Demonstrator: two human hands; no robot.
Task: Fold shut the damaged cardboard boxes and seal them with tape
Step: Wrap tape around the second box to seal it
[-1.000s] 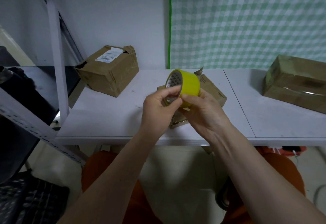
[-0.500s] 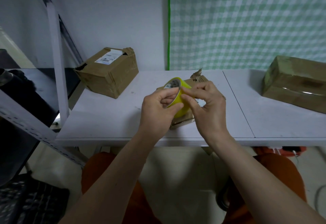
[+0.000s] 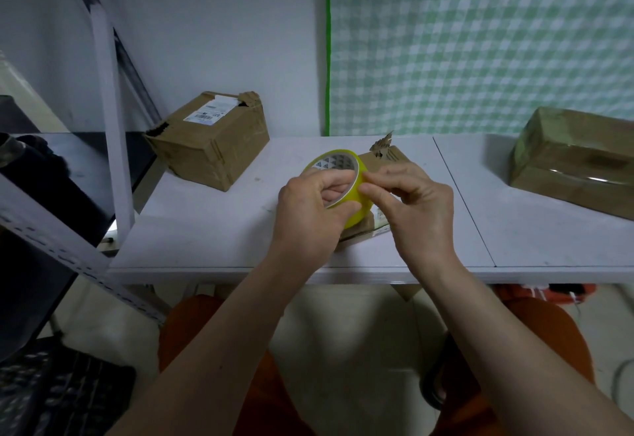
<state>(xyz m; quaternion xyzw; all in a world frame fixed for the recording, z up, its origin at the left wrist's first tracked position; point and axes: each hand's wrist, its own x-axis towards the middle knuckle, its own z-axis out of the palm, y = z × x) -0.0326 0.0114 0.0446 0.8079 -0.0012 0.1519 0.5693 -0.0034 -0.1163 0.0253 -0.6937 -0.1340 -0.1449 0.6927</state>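
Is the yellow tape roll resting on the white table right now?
No, both hands hold the yellow tape roll raised above the white table.

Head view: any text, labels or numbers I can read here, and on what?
No text here is legible.
Left box: white shipping label with barcode and print, too small to read.
Yellow tape roll: printed triangle pattern inside the core, no readable words.
Middle box: a pale label by the hands, blurred.

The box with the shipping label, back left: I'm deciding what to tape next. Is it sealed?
Not sealed: the labelled box has torn, gaping top corners.
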